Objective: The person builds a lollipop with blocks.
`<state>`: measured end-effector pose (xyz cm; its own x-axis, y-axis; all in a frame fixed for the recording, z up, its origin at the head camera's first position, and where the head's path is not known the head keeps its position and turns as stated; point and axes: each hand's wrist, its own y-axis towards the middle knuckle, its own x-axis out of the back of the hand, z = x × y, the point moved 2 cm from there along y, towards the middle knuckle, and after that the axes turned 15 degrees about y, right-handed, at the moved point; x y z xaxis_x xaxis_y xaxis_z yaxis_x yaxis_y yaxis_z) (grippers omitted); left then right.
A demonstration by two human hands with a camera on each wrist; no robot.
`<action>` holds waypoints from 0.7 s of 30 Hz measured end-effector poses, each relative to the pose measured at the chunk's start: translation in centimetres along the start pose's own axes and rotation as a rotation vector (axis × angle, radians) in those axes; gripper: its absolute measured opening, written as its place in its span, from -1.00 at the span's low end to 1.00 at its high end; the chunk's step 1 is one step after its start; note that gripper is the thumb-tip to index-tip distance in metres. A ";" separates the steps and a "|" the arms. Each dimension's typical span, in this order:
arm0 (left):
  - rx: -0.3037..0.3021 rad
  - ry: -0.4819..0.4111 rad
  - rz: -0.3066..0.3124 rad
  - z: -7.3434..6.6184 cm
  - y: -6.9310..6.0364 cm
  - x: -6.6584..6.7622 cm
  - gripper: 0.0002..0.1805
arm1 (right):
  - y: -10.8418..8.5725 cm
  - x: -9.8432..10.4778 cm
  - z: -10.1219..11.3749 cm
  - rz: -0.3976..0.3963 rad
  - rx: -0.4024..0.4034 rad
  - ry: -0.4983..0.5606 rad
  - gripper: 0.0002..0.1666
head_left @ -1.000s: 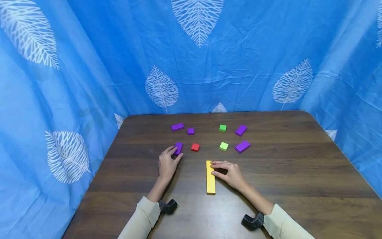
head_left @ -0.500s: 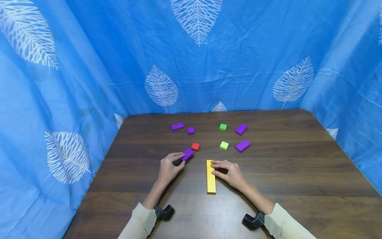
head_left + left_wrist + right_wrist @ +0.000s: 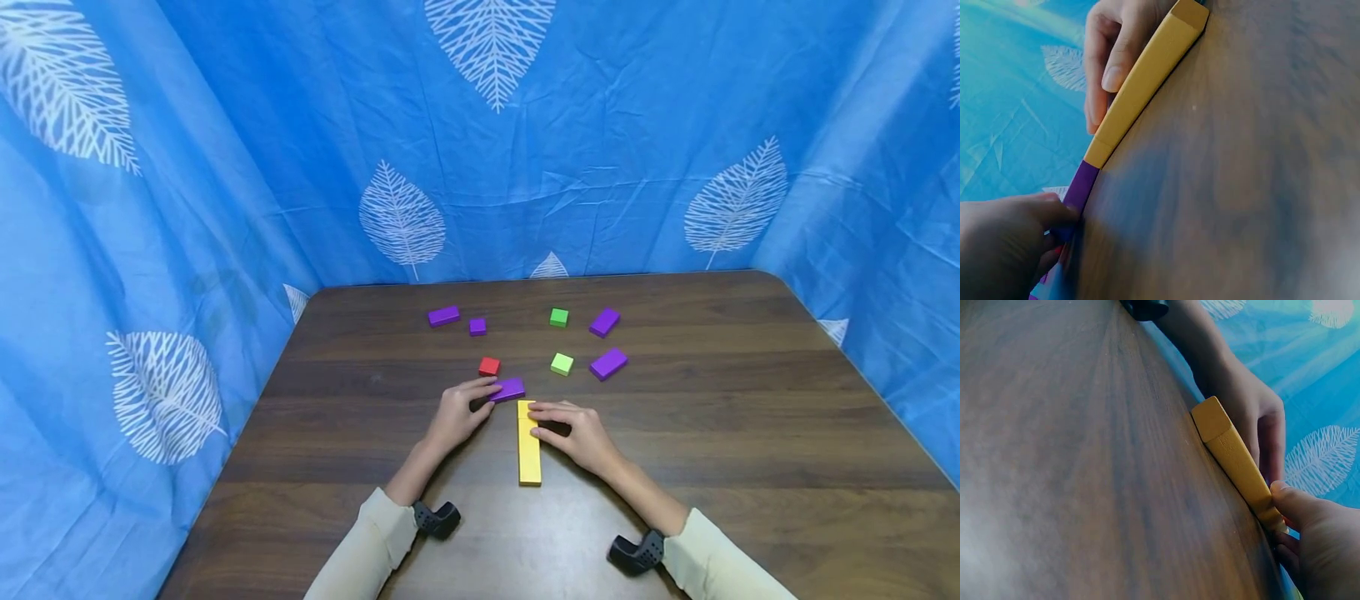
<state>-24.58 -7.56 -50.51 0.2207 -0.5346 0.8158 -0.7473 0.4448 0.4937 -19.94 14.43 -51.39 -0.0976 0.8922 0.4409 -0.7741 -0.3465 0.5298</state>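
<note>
Behind, in creased folds, a blue fabric curtain (image 3: 585, 142) printed with white, skeletal leaf shapes. Below, a dark brown, wood-grained table (image 3: 712, 433) with rounded far corners and a pale sheen toward the front. Reaches in from the near side in pale cream sleeves (image 3: 367, 546), left hand (image 3: 456, 414) and right hand (image 3: 577, 435) bare. Touches with the right the side of a long, flat-topped yellow strip (image 3: 529, 458), beside a fine crosswise seam close to its far end, thumb and fingertips only slightly apart; unclear whether gripping or merely pressing. Wears at each wrist a black, curved device (image 3: 637, 555). Pinches with the left, between thumb and fingertips, one end of a smooth, oblong purple block (image 3: 510, 389), its other end right by the strip's far-left corner; contact hard to tell from the head view. Farther out, similar oblong purple blocks (image 3: 609, 364), two at right, one at far left. Smallest, squarish pieces: a purple cube-like block (image 3: 477, 327), a red block (image 3: 489, 367), a green block (image 3: 559, 317) and a lime block (image 3: 562, 364).
</note>
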 end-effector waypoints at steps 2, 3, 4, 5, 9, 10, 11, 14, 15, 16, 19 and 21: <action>-0.001 -0.002 -0.029 -0.1 0.1 -0.2 -0.65 | 0.0 0.0 0.0 0.003 -0.006 -0.005 -0.65; 0.001 -0.004 -0.048 -0.1 0.1 -0.2 -0.64 | -0.1 0.0 0.0 0.005 -0.007 -0.007 -0.65; 0.009 -0.004 -0.068 -0.1 0.1 -0.3 -0.64 | -0.1 0.0 -0.1 0.007 -0.006 -0.008 -0.65; 0.015 -0.001 -0.086 -0.1 0.1 -0.3 -0.65 | -0.1 0.0 -0.1 0.008 -0.002 -0.013 -0.65; 0.030 0.012 -0.114 -0.3 0.4 -0.6 -0.72 | 0.0 0.1 -0.2 0.003 0.013 -0.013 -0.65; 0.028 0.013 -0.110 -0.3 0.5 -0.7 -0.73 | 0.0 0.2 -0.2 0.000 0.017 -0.013 -0.65; 0.025 0.012 -0.106 -0.4 0.7 -0.8 -0.74 | 0.1 0.2 -0.2 -0.001 0.021 -0.013 -0.65; 0.013 -0.001 -0.087 -0.6 1.1 -1.2 -0.75 | 0.1 0.2 -0.1 0.002 0.030 -0.016 -0.65; 0.008 -0.005 -0.081 -0.7 1.2 -1.3 -0.75 | 0.2 0.2 -0.1 0.005 0.032 -0.018 -0.65; 0.003 -0.006 -0.074 -0.8 1.2 -1.4 -0.75 | 0.2 0.2 0.0 0.007 0.034 -0.019 -0.65; -0.007 -0.006 -0.066 -1.0 1.2 -1.6 -0.75 | 0.1 0.2 0.0 0.017 0.029 -0.023 -0.65; -0.012 -0.008 -0.063 -1.1 1.1 -1.7 -0.75 | 0.0 0.1 0.0 0.021 0.026 -0.025 -0.65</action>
<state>-25.08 -5.35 -50.97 0.2620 -0.5676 0.7805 -0.7243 0.4188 0.5477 -19.93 14.54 -51.33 -0.0977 0.8773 0.4699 -0.7553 -0.3728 0.5390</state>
